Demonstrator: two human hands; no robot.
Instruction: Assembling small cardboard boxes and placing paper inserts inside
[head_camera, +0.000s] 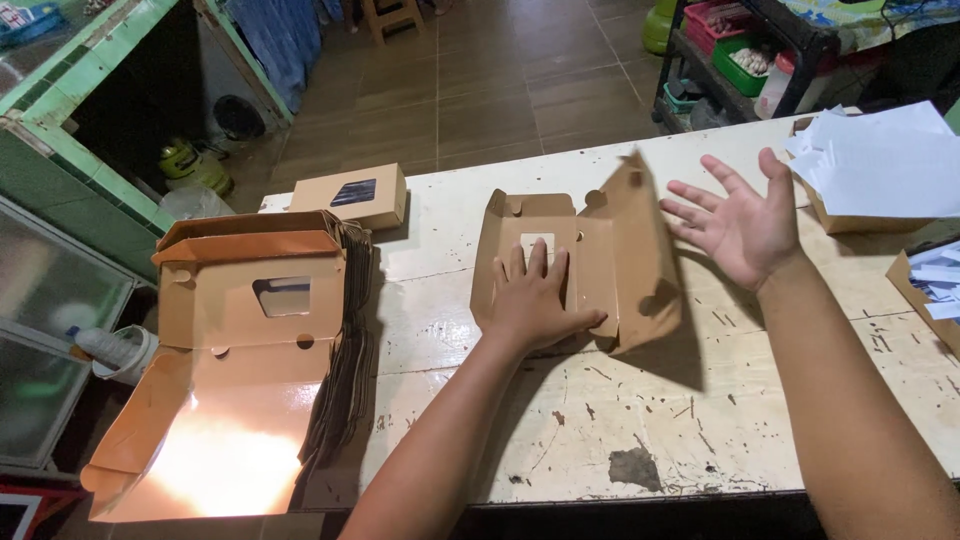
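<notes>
A brown cardboard box blank (610, 250) with a small window lies partly folded on the worn white table (620, 420). My left hand (535, 300) presses flat on its middle panel, fingers spread over the window. The blank's right flap (645, 245) stands upright and tilted. My right hand (740, 225) hovers open just right of that flap, palm facing it, not touching.
A tall stack of unfolded brown box blanks (250, 330) sits at the table's left end, its top one hanging over the edge. A finished closed box (352, 195) lies behind it. White paper sheets (880, 160) in brown boxes occupy the right end. A shelf with tubs stands beyond.
</notes>
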